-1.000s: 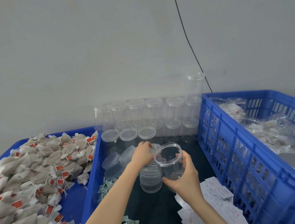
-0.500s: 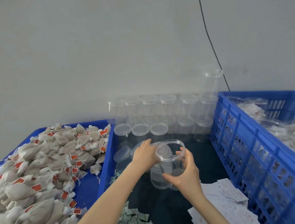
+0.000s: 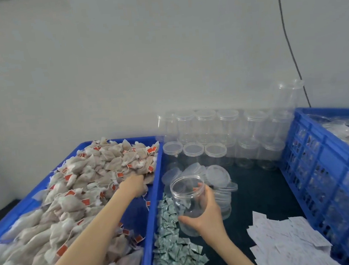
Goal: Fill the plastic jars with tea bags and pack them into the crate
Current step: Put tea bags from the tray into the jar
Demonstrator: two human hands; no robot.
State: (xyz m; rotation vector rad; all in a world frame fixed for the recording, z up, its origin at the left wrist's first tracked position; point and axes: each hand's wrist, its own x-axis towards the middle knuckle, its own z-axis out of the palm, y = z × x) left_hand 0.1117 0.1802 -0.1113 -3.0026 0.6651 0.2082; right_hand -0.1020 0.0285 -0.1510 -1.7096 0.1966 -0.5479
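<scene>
My right hand [image 3: 208,217] grips an open, empty clear plastic jar [image 3: 187,196] from its right side, tilted slightly above the dark table. My left hand [image 3: 134,185] reaches into the heap of beige tea bags with red tags [image 3: 85,181] in the blue tray [image 3: 153,198] on the left. Its fingers curl down into the bags, and a tag on a string dangles just below it. The blue slatted crate [image 3: 322,162] stands at the right, with filled jars [image 3: 348,127] inside.
Rows of lidded empty jars [image 3: 208,127] stand against the grey wall. Loose clear lids [image 3: 216,174] lie behind the held jar. Small green-white sachets [image 3: 174,249] lie beside the tray, and white paper packets [image 3: 282,241] near the crate. A black cable [image 3: 288,46] hangs down the wall.
My left hand left the jar and moved left into the tea bag pile. The right hand alone now holds the jar. My view turned left.
</scene>
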